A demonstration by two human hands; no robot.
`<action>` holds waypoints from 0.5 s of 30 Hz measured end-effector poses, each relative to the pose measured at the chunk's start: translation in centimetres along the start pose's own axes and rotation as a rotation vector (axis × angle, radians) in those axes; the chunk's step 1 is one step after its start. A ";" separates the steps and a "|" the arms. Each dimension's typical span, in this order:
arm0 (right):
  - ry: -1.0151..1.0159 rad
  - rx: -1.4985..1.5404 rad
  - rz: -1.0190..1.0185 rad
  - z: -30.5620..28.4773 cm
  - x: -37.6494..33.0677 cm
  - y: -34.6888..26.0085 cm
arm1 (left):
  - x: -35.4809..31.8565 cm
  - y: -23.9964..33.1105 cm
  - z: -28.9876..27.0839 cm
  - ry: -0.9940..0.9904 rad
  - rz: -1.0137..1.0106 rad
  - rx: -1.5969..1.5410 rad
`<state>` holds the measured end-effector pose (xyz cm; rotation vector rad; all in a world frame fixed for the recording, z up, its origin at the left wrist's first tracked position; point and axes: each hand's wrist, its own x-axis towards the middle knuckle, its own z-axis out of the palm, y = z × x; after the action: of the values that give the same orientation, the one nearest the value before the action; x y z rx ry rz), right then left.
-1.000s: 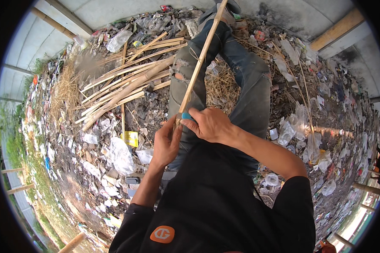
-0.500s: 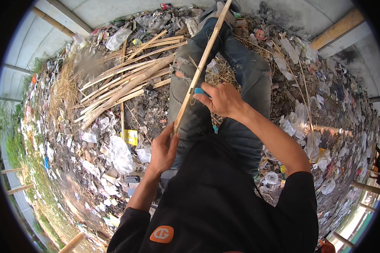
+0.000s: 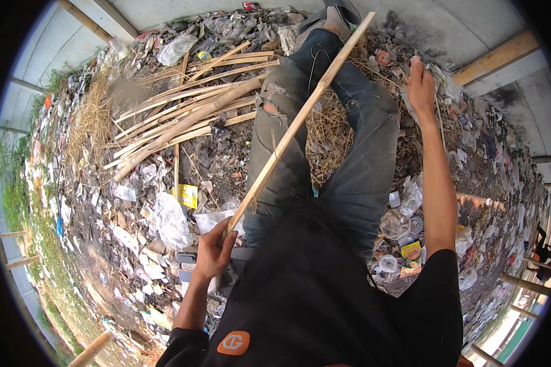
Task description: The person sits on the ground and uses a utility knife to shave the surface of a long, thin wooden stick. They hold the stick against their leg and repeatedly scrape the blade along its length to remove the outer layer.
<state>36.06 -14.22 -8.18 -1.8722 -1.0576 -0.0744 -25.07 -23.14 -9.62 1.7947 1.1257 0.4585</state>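
My left hand (image 3: 214,249) is closed around the near end of a long pale bamboo strip (image 3: 306,112). The strip slants up and to the right across my legs, its far end above my right shin. Thin fibres curl off its side. Well away from the strip, my right hand (image 3: 420,88) is stretched out to the far right. Its fingers look folded in, and whatever they hold is hidden; no blue handle shows there.
Several split bamboo strips (image 3: 183,116) lie in a pile left of my legs (image 3: 355,147). Plastic scraps and litter cover the ground. Straw shavings (image 3: 327,134) lie between my legs. Grey wall panels (image 3: 422,24) and a bamboo post (image 3: 496,59) stand ahead.
My right hand has left the strip, where it worked a blue-handled tool, and swung forward and right. My left hand has drawn the strip's near end slightly back and left.
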 end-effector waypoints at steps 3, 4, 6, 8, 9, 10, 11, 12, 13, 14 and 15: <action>-0.190 0.107 -0.038 -2.3 -0.3 -4.4 | 0.9 0.1 0.6 0.027 -0.177 -0.206; -0.259 0.142 -0.021 -2.7 -1.0 -5.3 | 1.7 0.5 1.0 0.055 -0.152 -0.243; -0.348 0.068 -0.101 -2.1 -3.8 -8.8 | 3.3 1.5 1.5 0.079 -0.095 -0.269; -0.468 0.022 -0.187 -0.8 -7.2 -11.8 | 5.0 2.9 1.9 0.095 -0.022 -0.272; -0.553 0.012 -0.230 0.2 -9.3 -12.7 | 5.4 3.1 2.2 0.087 -0.039 -0.293; -0.617 0.031 -0.261 0.8 -11.3 -13.8 | 5.9 3.7 2.3 0.064 -0.053 -0.295; -0.702 0.069 -0.301 1.5 -12.9 -15.0 | 6.3 4.2 2.6 0.046 -0.070 -0.296; -0.765 0.075 -0.350 2.1 -14.5 -15.8 | 6.7 3.9 3.5 0.106 0.036 -0.321; -0.830 0.077 -0.396 2.8 -16.1 -16.2 | 7.0 4.1 3.8 0.102 0.042 -0.291; -0.817 0.099 -0.456 3.3 -17.8 -17.0 | 7.2 4.5 3.9 0.095 0.045 -0.260; -0.801 0.119 -0.515 3.5 -19.1 -17.7 | 7.4 4.9 4.1 0.085 0.051 -0.230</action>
<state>10.64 -20.61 -6.46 -1.4840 -2.0216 0.4668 -16.03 -19.66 -8.57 1.6180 1.0411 0.6728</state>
